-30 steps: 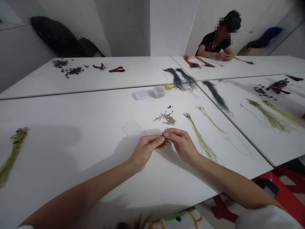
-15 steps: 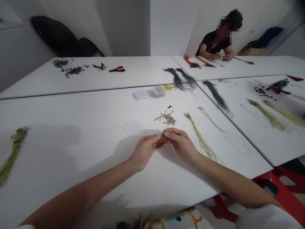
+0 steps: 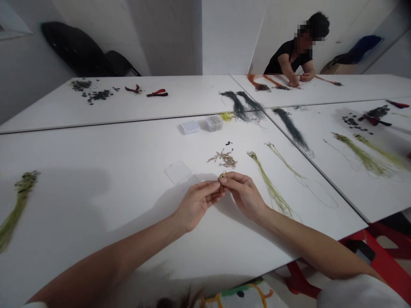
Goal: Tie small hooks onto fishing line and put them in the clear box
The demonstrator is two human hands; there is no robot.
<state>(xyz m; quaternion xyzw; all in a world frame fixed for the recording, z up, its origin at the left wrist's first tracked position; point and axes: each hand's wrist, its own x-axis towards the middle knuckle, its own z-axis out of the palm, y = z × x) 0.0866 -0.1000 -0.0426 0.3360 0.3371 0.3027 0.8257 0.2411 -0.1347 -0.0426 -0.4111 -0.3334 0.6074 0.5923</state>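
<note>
Over the middle of the table, my left hand [image 3: 201, 201] and my right hand [image 3: 245, 194] meet at the fingertips. Between them they pinch a small yellow-green bundle of cord [image 3: 222, 179] with a thin metal loop at its top; the fingers partly hide it. Just beyond lies a pile of gold-coloured metal pieces [image 3: 226, 159], too small to name surely, with a few black bits [image 3: 229, 143] behind it. A clear flat plastic case [image 3: 178, 172] lies left of the pile. To the right a bundle of yellow-green cords [image 3: 265, 179] is laid out beside a few looser strands [image 3: 285, 160].
White plastic boxes [image 3: 214, 123] stand farther back, near dark grey cord bundles [image 3: 237, 105]. Red-handled pliers [image 3: 158, 93] lie on the far table. Another yellow-green bundle [image 3: 22, 196] is at far left. A co-worker [image 3: 289, 60] sits across, handling orange cords [image 3: 260, 84].
My hands stay almost in place, with the fingers shifting slightly on the small bundle. Across the table, one of the co-worker's hands has moved down to the tabletop.
</note>
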